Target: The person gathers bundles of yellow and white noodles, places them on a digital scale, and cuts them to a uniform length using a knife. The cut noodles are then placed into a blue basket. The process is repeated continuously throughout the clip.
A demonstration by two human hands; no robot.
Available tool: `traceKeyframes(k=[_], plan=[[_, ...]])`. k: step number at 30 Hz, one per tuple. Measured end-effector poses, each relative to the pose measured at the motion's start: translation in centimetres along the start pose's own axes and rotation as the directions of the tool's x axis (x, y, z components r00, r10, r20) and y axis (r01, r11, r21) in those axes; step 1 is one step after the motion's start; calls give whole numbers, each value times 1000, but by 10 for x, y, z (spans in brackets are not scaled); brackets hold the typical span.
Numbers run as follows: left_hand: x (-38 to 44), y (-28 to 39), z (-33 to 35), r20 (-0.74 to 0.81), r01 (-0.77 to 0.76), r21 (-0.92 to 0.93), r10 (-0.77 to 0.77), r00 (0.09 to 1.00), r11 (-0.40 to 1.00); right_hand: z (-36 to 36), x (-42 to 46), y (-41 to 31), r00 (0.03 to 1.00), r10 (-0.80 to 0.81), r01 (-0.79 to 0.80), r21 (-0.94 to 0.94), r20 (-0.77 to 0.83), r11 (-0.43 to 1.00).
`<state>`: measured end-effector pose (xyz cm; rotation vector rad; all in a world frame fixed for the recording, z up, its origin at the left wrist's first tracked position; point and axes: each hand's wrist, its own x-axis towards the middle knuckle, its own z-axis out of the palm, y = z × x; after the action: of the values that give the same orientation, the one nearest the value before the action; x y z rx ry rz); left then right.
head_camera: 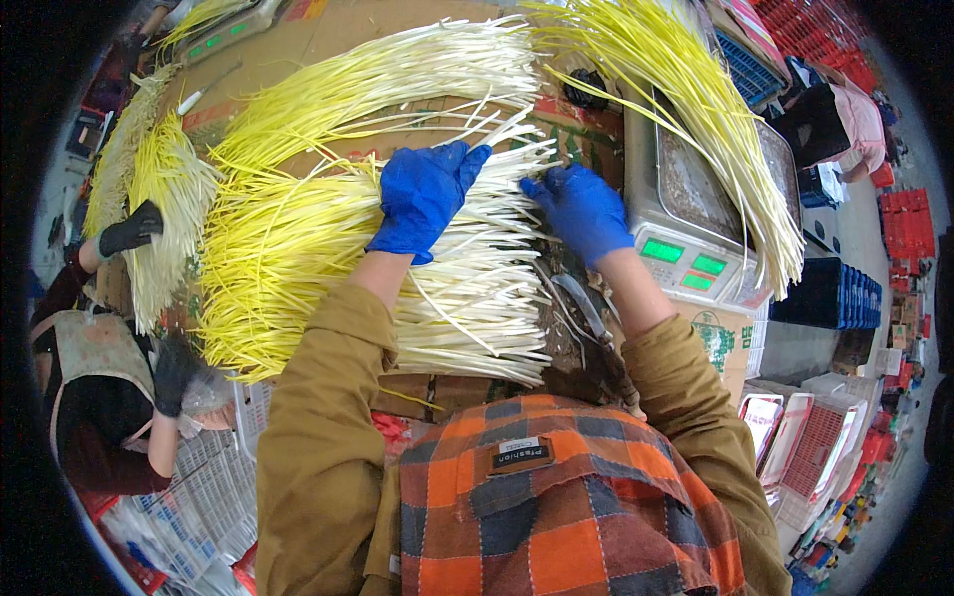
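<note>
A broad heap of yellow chives [477, 298] lies before me, yellow leaves to the left and white stem ends to the right. My left hand [426, 195], in a blue glove, is closed around some stalks at the heap's far side, with white ends poking out past the fingers. Also blue-gloved, my right hand [583, 212] is at the stem ends with its fingertips by them; it is slightly blurred, and whether it pinches any stalk is unclear. Beyond the heap lies a second chive bundle [402, 74]. A knife [581, 302] rests near my right forearm.
At right, a digital scale [689, 261] with lit green displays carries a long chive bunch [700, 97]. A co-worker's dark-gloved hand [133, 229] touches another bunch [173, 216] at left. Dark blue crates [827, 294] stand beyond the scale. Cardboard [335, 41] covers the work surface.
</note>
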<state>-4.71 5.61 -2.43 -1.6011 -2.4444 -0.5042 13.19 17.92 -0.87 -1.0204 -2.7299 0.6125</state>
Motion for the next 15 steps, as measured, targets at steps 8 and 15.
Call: traceKeyframes(k=[8,15], plan=[[-1,1,5,-48,-26,20,27,998,999,2,-23,4,989,11,-57,311,146,949],[-2,2,4,-46,-38,25,39,998,999,-9,-36,3,969,-107,163,248,-224,955]])
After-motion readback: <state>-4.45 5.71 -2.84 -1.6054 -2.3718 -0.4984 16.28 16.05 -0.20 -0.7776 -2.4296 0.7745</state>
